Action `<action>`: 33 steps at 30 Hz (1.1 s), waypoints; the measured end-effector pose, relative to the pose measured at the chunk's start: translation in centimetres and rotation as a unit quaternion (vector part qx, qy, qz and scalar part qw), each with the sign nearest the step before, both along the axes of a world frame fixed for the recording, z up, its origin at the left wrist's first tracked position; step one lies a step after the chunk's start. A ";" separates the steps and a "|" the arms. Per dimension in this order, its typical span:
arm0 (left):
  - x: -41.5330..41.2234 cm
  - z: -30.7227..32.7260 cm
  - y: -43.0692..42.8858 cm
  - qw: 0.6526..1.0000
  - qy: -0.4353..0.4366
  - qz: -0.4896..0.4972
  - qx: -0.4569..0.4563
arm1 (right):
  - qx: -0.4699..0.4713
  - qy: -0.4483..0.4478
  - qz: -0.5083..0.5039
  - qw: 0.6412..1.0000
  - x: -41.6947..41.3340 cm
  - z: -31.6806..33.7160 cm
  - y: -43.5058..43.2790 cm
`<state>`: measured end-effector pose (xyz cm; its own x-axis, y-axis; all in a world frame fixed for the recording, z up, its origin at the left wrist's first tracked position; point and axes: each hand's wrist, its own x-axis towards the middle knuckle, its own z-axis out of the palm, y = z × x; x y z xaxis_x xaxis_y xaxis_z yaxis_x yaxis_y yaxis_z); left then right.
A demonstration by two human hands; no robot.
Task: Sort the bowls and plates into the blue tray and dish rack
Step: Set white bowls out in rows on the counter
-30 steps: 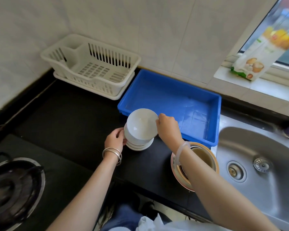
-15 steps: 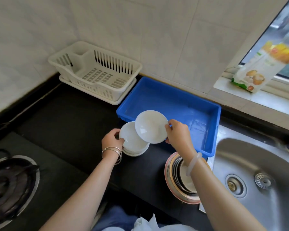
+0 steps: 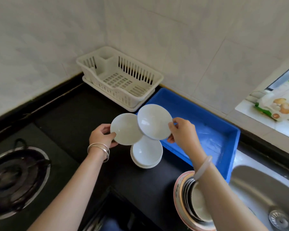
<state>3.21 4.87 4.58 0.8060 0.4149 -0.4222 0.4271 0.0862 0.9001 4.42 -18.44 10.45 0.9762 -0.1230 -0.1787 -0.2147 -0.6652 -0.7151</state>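
Observation:
My left hand (image 3: 101, 136) grips one white bowl (image 3: 124, 129) by its left rim, lifted above the counter. My right hand (image 3: 182, 132) pinches a second white bowl (image 3: 154, 121) by its right rim, held over the near-left corner of the blue tray (image 3: 223, 147). The two bowls overlap, the right one in front. Below them a short stack of white bowls (image 3: 147, 152) sits on the black counter. The white dish rack (image 3: 120, 79) stands in the corner, left of the tray, with nothing in it. A stack of plates (image 3: 188, 200) sits under my right forearm, partly hidden.
A steel sink (image 3: 265, 194) lies to the right of the tray. A gas burner with a dark pan (image 3: 15, 177) is at the left. A food packet (image 3: 277, 105) rests on the window sill. Tiled walls close the corner behind rack and tray.
My left hand has taken a bowl off the stack and lifted it. My right hand has carried its bowl up and toward the blue tray. The camera view has shifted left.

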 end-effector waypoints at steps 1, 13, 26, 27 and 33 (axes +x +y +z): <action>0.3 -0.1 1.1 1.000 0.000 0.011 0.000 | 0.007 0.003 0.007 1.000 0.7 -0.1 0.9; 4.6 -4.4 16.2 0.978 0.023 0.206 -0.034 | 0.040 0.087 0.121 0.988 13.2 -4.4 16.5; 12.2 -7.8 25.7 0.934 0.030 0.341 -0.105 | 0.127 0.181 0.099 0.970 25.0 -12.9 31.4; 12.7 -8.1 26.1 0.932 0.031 0.345 -0.106 | 0.131 0.181 0.097 0.970 25.5 -13.4 32.0; 14.5 -9.6 27.5 0.929 0.030 0.354 -0.100 | 0.143 0.188 0.058 0.970 27.3 -15.5 34.0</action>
<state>17.76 32.37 -5.05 0.3338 0.7407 -0.5831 0.2486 0.5275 0.8124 31.75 15.61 -5.10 0.8398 0.0898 -0.5354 -0.4320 -0.4869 -0.7592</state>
